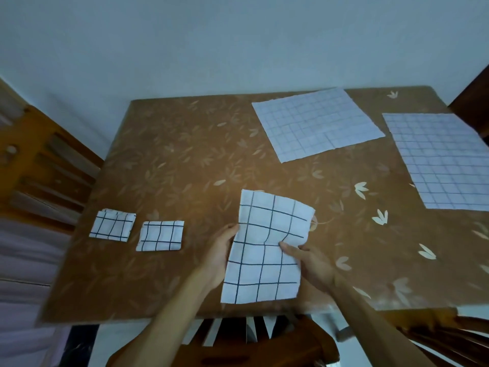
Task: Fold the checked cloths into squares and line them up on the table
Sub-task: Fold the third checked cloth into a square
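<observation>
A white cloth with dark checks (267, 242), folded into a long strip, is held just above the near middle of the brown table (185, 160). My left hand (221, 254) grips its left edge. My right hand (308, 263) pinches its right edge, fingers lying on top where the cloth bends. Two small folded checked squares sit side by side at the near left, one (112, 225) further left and one (160, 236) beside it. Two unfolded checked cloths lie flat, one (317, 123) at the back and one (444, 160) at the right edge.
The table has a leaf-patterned cover. A wooden chair (50, 170) stands at the left, another chair back (238, 340) is below the near edge, and dark wood (473, 107) shows at the far right. A pale wall runs behind.
</observation>
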A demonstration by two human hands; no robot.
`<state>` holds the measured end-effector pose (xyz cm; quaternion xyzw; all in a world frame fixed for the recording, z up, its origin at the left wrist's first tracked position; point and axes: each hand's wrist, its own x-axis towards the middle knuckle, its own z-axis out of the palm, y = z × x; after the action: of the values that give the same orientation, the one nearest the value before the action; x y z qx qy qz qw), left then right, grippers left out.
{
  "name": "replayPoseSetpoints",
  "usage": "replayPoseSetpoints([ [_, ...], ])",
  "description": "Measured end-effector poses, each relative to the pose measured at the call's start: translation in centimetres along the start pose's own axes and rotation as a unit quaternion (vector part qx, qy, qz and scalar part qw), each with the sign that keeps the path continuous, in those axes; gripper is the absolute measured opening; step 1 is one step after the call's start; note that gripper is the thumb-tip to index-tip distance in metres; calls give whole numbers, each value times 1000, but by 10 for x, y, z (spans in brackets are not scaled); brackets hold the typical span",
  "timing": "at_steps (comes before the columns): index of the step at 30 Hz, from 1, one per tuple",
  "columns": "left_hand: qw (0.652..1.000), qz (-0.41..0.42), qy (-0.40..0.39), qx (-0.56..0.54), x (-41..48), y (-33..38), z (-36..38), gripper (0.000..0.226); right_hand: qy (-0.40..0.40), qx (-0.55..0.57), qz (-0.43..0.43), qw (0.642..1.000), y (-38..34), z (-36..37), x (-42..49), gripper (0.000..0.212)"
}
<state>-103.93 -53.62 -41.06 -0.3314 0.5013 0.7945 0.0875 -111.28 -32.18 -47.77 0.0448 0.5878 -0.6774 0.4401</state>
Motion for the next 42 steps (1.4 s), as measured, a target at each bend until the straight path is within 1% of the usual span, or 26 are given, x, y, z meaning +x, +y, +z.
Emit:
replayPoseSetpoints([
  [1, 1000, -6, 5, 4, 1, -2, -6, 24, 1, -7, -7, 1000, -2, 2, 0, 49],
  [4, 999, -19, 0, 37, 4, -10, -28, 55, 37, -55, -23, 998, -3, 4, -2, 38],
  [5, 997, -13, -5, 71, 1, -11, -33, 55, 43, -62, -30, 997, -4, 4, -2, 36],
  [7, 984, 13, -10, 175, -3, -16, -38, 36, 52, -74, -35, 995, -3, 0, -2, 34],
  [8, 976, 29, -12, 216, -2, -21, -42, 35, 53, -80, -36, 995, -2, -2, -3, 34],
  [10, 967, 53, -13, 249, -3, -26, -45, 40, 47, -82, -44, 995, 0, -7, -5, 32],
  [13, 967, 61, 26, 246, -3, -26, -45, 29, 57, -96, -58, 992, 1, -13, -6, 24],
  [16, 974, 38, 30, 220, 3, -31, -48, 22, 89, -130, -75, 985, 1, -16, -7, 17],
  [18, 978, 22, 40, 202, 9, -34, -51, 19, 101, -156, -81, 979, 2, -18, -8, 21],
  [21, 983, 19, 47, 176, 17, -36, -55, 38, 82, -155, -76, 982, -3, -17, -10, 45],
  [22, 985, 16, 46, 165, 19, -37, -56, 42, 81, -146, -66, 984, -4, -17, -9, 48],
  [24, 987, 2, 59, 151, 25, -37, -58, 42, 80, -127, -46, 988, -5, -20, -6, 44],
  [26, 988, -10, 56, 144, 31, -38, -58, 36, 90, -105, -30, 990, -6, -20, -2, 33],
  [28, 984, -2, 50, 170, 35, -40, -57, 29, 104, -91, -19, 990, -8, -18, 0, 24],
  [29, 979, 9, 47, 198, 37, -43, -58, 26, 109, -102, -22, 989, -8, -18, 1, 21],
  [30, 973, 23, 43, 226, 39, -45, -59, 25, 117, -130, -33, 984, -7, -18, 4, 19],
  [32, 963, 50, 34, 263, 44, -49, -60, 28, 153, -215, -59, 963, 0, -21, 13, 9],
  [34, 949, 85, 27, 302, 48, -53, -59, 34, 175, -268, -71, 945, 6, -24, 21, 16],
  [37, 940, 110, 20, 322, 50, -63, -55, 47, 175, -302, -58, 935, 11, -19, 28, 25],
  [38, 928, 129, 32, 349, 50, -68, -55, 51, 178, -333, -60, 924, 13, -16, 28, 27],
  [39, 898, 162, 51, 406, 51, -73, -54, 55, 193, -386, -79, 899, 16, -14, 29, 28],
  [40, 850, 197, 69, 484, 53, -79, -55, 61, 213, -452, -119, 858, 19, -12, 29, 32],
  [41, 788, 226, 79, 567, 55, -85, -56, 68, 224, -512, -164, 813, 23, -11, 31, 38],
  [42, 725, 245, 73, 640, 58, -91, -57, 74, 217, -561, -193, 775, 27, -8, 33, 45],
])
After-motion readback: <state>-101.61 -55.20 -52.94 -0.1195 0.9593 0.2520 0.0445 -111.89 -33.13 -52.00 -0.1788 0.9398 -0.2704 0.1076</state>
